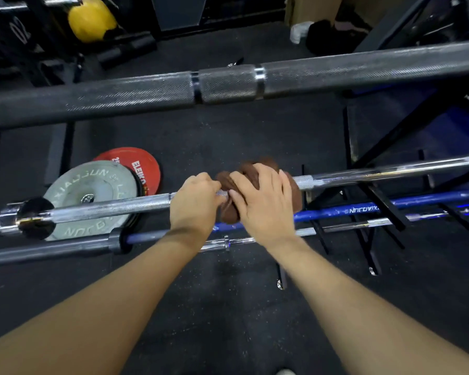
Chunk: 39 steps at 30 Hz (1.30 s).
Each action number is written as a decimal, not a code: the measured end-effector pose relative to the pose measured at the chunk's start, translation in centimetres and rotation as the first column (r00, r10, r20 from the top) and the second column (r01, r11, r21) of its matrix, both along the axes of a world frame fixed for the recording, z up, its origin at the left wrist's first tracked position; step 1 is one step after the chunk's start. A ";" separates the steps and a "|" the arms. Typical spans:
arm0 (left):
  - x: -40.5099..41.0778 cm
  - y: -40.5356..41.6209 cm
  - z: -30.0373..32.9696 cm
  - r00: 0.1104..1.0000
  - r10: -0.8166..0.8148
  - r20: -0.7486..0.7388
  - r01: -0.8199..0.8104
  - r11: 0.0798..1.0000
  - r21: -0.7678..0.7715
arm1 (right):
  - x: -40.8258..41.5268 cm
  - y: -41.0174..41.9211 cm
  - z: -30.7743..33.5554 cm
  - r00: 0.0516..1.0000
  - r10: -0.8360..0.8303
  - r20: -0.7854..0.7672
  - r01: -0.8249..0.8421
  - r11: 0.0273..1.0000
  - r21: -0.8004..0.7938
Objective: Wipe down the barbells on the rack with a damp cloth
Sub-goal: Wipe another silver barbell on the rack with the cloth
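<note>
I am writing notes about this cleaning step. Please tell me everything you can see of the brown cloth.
The brown cloth is bunched into a thick wad with soft folds, wrapped around the silver barbell near its middle. It looks like towel fabric; whether it is damp cannot be told. The right hand lies over it and grips it, covering most of its top. The left hand grips the bar just beside it, fingers meeting the cloth's left edge.

the big bar across the top is dull grey metal with a rough bumpy grip. the thinner bar is shiny metal. the cloth is soft brown. the floor is matt black, speckled.
</note>
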<state>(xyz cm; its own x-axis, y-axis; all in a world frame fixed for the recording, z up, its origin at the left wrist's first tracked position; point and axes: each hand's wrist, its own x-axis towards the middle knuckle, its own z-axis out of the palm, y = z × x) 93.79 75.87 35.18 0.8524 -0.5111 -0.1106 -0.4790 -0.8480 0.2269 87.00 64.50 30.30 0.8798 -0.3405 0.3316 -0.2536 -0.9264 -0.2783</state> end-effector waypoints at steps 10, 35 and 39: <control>-0.1 -1.0 -0.1 1.000 -0.008 -0.002 0.008 0.999 0.033 | -0.9 -1.7 -0.3 0.934 -0.355 0.049 0.336 0.915 0.223; -1.3 -3.9 -0.3 0.991 -0.115 0.062 0.111 0.992 0.064 | -1.0 -10.8 0.6 0.925 -0.380 0.026 0.380 0.917 -0.123; -1.5 -3.8 -0.1 0.993 -0.100 0.069 0.094 0.992 0.082 | -4.1 -6.2 -2.5 0.952 -0.287 0.106 0.280 0.957 0.077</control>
